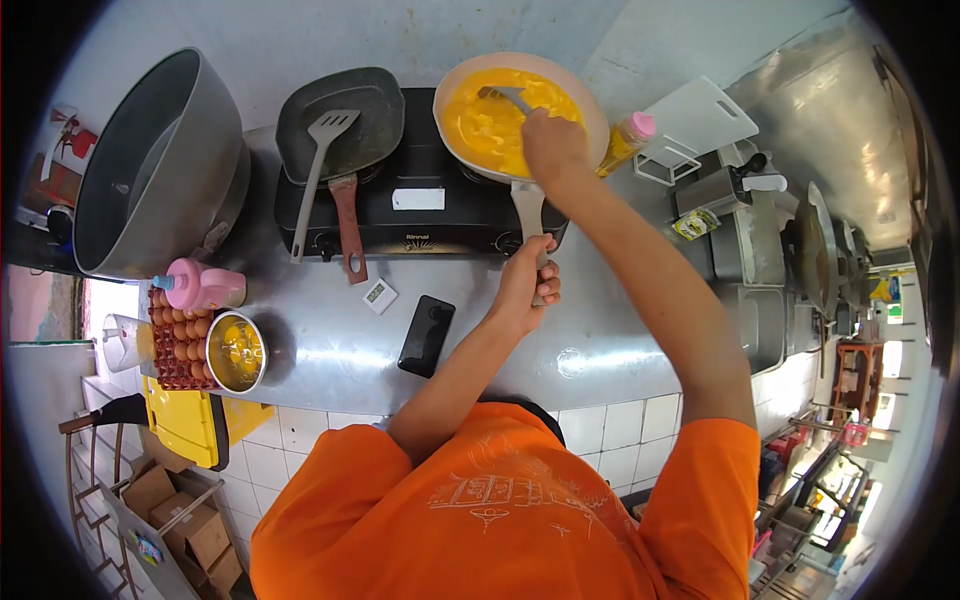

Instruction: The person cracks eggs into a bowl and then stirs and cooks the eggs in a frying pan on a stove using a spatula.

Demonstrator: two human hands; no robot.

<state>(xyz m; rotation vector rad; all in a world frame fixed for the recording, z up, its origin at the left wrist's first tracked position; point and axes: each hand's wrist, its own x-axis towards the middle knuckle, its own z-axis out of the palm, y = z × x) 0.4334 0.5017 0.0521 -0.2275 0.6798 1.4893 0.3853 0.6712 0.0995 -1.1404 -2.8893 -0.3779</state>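
Observation:
My left hand point(525, 275) is wrapped round the handle of a light frying pan point(592, 103), which sits on the right burner of a black gas stove point(415, 222). Yellow egg point(485, 125), partly set into soft curds, covers the pan's bottom. Over the pan, my right hand point(555, 145) grips a grey spatula point(510, 95) whose blade lies in the egg; most of its handle is hidden by the hand. On the left burner rests a dark square pan point(300, 110), with a slotted turner point(322, 150) lying across it.
Left on the steel counter stand a large pot point(215, 110), a tray of eggs point(180, 350), a pink-lidded jug point(205, 285) and a metal bowl point(215, 350) with cracked eggs. A phone point(427, 335) and small timer point(380, 295) lie before the stove. A pink-capped bottle point(625, 143) stands right.

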